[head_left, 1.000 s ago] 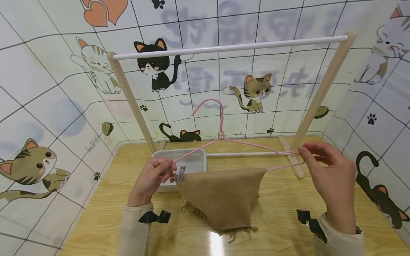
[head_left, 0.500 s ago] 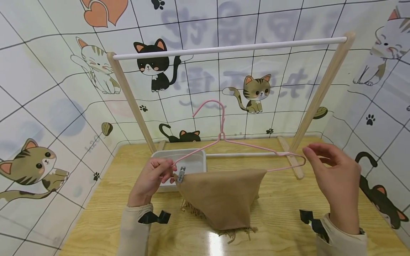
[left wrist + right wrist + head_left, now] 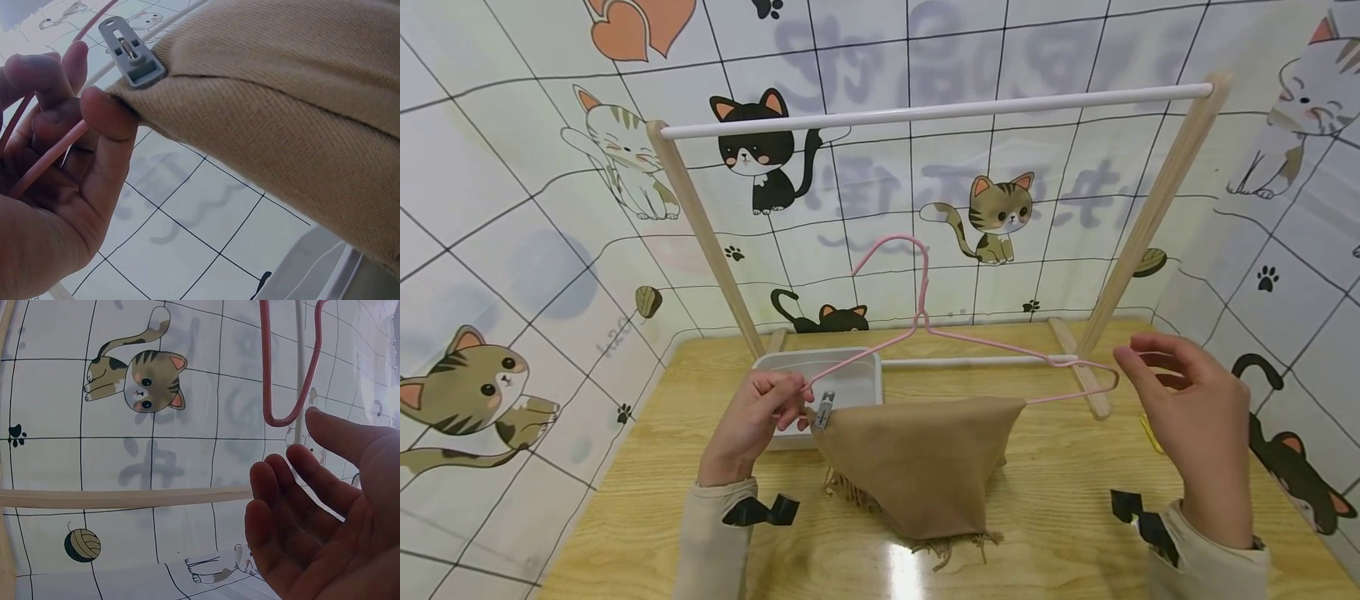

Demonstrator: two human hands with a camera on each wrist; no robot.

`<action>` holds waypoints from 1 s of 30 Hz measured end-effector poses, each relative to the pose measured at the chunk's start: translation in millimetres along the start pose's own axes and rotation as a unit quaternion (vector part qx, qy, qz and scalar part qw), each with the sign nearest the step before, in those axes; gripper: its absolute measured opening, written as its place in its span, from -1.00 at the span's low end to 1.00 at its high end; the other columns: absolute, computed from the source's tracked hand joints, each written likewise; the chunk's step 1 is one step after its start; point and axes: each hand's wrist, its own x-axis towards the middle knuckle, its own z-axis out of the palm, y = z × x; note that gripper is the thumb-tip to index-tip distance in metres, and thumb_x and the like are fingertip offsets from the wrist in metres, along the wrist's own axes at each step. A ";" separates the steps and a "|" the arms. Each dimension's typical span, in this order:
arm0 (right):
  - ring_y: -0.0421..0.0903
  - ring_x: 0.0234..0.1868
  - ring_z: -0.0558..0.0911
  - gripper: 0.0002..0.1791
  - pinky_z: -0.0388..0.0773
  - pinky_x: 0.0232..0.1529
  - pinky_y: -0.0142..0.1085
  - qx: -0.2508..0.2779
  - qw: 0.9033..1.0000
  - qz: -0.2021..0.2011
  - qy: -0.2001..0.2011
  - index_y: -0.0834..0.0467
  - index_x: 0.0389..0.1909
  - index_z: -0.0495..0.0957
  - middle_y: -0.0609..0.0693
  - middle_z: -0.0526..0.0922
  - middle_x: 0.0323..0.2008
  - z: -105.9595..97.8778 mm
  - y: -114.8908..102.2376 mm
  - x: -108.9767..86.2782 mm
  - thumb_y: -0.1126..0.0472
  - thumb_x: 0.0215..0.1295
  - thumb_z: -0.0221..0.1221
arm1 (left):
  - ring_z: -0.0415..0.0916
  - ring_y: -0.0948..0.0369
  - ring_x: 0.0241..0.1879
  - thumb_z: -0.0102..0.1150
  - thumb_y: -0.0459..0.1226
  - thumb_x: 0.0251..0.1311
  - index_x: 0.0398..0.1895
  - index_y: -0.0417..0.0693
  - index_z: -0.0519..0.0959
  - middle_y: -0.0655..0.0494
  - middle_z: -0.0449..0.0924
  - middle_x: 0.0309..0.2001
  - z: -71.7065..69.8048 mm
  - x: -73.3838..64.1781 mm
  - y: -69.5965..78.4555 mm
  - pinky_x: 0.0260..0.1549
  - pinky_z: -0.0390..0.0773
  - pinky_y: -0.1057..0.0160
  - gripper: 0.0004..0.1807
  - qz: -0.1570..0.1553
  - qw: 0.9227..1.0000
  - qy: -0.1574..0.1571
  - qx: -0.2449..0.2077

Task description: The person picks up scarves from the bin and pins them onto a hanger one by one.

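A pink wire clothes hanger (image 3: 992, 341) is held up with its hook on top. Over its lower bar hangs a brown fringed cloth (image 3: 917, 467), folded across it. A grey clothespin (image 3: 823, 409) clips the cloth near its left corner. My left hand (image 3: 760, 417) grips the hanger's left end, thumb by the cloth's edge; the left wrist view shows the pink wire running through the fingers and the clothespin (image 3: 132, 53) just above them. My right hand (image 3: 1187, 408) is just off the hanger's right end, fingers loosely bent with nothing between them; the right wrist view shows a gap.
Behind the hanger stands a rack with wooden legs (image 3: 1138, 225) and a white top rod (image 3: 940, 113). A white-grey bin (image 3: 857, 375) sits on the wooden table (image 3: 1060, 517) behind my left hand. A small yellow object (image 3: 1151, 434) lies partly hidden by my right hand.
My right hand has let go of the hanger's right end and moved slightly to the right. The left hand still holds the left end; the cloth hangs as before. The yellow object has come into view.
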 end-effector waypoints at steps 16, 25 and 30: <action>-0.71 -0.22 0.25 -0.37 0.30 -0.31 -0.67 -0.067 0.996 0.003 -0.060 0.16 0.27 0.57 0.25 0.61 0.19 -9.4 23.2 9.9 -0.22 0.42 0.19 | 0.34 0.29 -0.60 -0.14 -0.35 0.59 -0.35 -0.02 0.72 0.14 0.28 -0.73 -1.7 -0.6 -1.5 -0.45 0.57 0.32 -0.59 -0.001 1.000 -0.003 0.001; -0.36 -0.12 0.52 -0.35 0.34 -0.37 -0.54 -0.106 0.991 0.011 -0.079 0.21 0.28 0.56 0.30 0.60 0.20 -12.1 37.5 16.4 -0.22 0.45 0.14 | 0.34 0.29 -0.59 -0.16 -0.36 0.59 -0.35 -0.08 0.71 0.10 0.25 -0.73 -2.5 -1.0 -2.3 -0.46 0.58 0.31 -0.59 0.006 1.000 -0.006 0.003; 0.34 0.13 0.55 -0.33 0.36 -0.40 -0.34 -0.114 0.989 0.029 -0.091 0.23 0.30 0.54 0.36 0.55 0.24 -13.5 44.2 19.5 -0.22 0.46 0.12 | 0.34 0.28 -0.60 -0.15 -0.37 0.58 -0.35 -0.18 0.68 0.11 0.26 -0.73 -2.7 -0.7 -2.0 -0.46 0.57 0.31 -0.61 0.005 1.000 -0.003 0.001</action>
